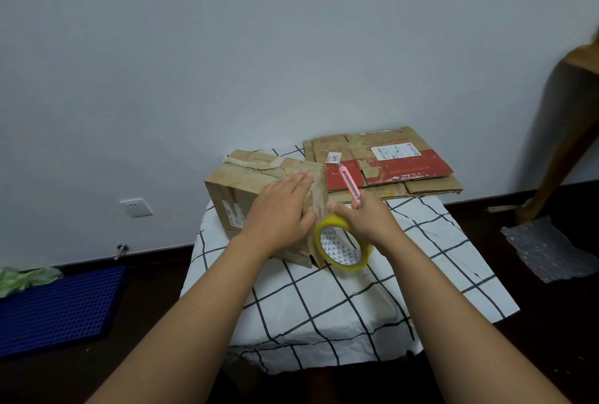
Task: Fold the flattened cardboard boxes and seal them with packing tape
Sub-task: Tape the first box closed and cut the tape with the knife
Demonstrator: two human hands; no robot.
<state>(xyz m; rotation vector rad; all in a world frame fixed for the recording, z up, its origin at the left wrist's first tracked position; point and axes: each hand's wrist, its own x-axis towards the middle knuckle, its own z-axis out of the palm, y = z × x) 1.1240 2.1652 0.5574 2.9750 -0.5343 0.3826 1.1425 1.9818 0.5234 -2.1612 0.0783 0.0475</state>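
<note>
A folded brown cardboard box stands on the white checked tablecloth. My left hand lies flat on the box's top and near corner, fingers straight, thumb down its side. My right hand grips a pink utility knife whose tip points up and away, just right of the box. A yellow roll of packing tape hangs at the box's near right corner, below my right hand, with tape running onto the box. Flattened cardboard boxes, one part red, lie stacked at the table's back right.
A wooden furniture leg rises at the right. A sheet of bubble wrap lies on the dark floor on the right. On the left floor are a blue plastic grid mat and green plastic. A wall socket sits low on the wall.
</note>
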